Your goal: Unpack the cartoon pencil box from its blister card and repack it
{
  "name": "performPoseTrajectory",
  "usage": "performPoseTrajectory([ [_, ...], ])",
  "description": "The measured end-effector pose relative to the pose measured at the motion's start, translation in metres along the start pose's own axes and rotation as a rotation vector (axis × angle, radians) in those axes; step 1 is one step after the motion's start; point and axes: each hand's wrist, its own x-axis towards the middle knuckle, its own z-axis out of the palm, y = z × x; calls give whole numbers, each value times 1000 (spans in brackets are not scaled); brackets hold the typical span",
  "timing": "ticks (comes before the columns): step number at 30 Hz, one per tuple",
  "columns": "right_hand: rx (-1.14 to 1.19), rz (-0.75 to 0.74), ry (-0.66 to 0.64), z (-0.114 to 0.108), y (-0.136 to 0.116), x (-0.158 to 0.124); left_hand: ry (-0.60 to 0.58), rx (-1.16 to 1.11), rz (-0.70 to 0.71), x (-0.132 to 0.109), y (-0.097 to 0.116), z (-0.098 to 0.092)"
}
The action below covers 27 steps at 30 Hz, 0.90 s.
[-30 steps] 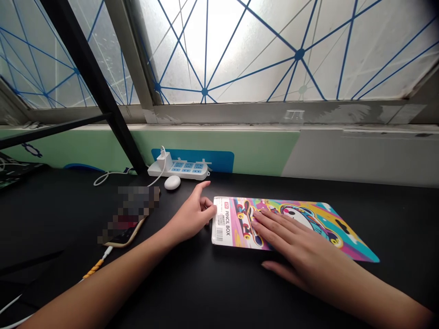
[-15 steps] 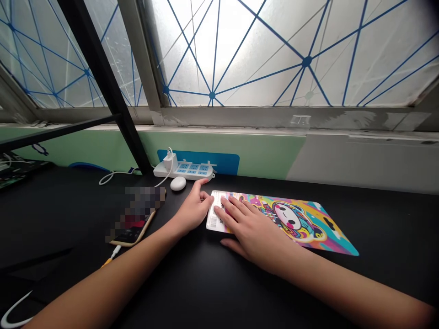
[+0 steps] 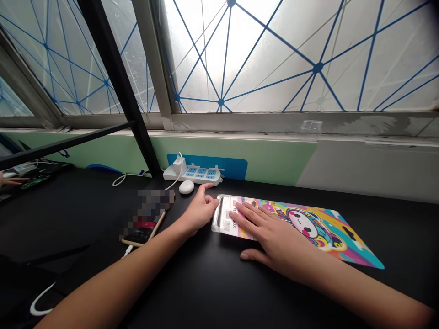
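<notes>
A flat, brightly coloured pencil box point(image 3: 318, 228) in clear wrapping lies on the black desk point(image 3: 212, 292). My right hand point(image 3: 274, 237) rests flat on its left part, fingers stretched out over the white label. My left hand point(image 3: 200, 208) is at the box's left end, fingers curled and pinching the edge of the clear wrapping there, index finger pointing up.
A phone point(image 3: 144, 224) on a cable lies left of my left hand. A white power strip point(image 3: 192, 173) with a charger and a small white oval case point(image 3: 186, 187) sit by the wall. A black slanted post point(image 3: 116, 87) rises at the left. Another person's fingers point(image 3: 10, 181) show at the far left.
My right hand slid left along the box onto its label end. My left hand stayed at the box's left edge. The head camera tilted and shifted a little.
</notes>
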Motion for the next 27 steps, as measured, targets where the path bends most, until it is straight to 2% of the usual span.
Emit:
performPoseTrajectory([
  [5, -29, 38, -22, -6, 23, -36, -15, 27, -7, -1, 2, -1],
  [13, -114, 75, 56, -16, 58, -98, 32, 192, 80, 1, 6, -3],
  [17, -114, 71, 79, -16, 65, -104, 69, 386, 156, 2, 10, -17],
  [21, -101, 95, 85, -14, 62, -99, 13, 652, 223, 2, 15, -30],
  [24, -110, 114, 72, -12, 58, -96, 49, 812, 280, -4, 18, -27],
  [27, -134, 98, 77, -11, 55, -95, 117, 1030, 480, -13, 21, -12],
])
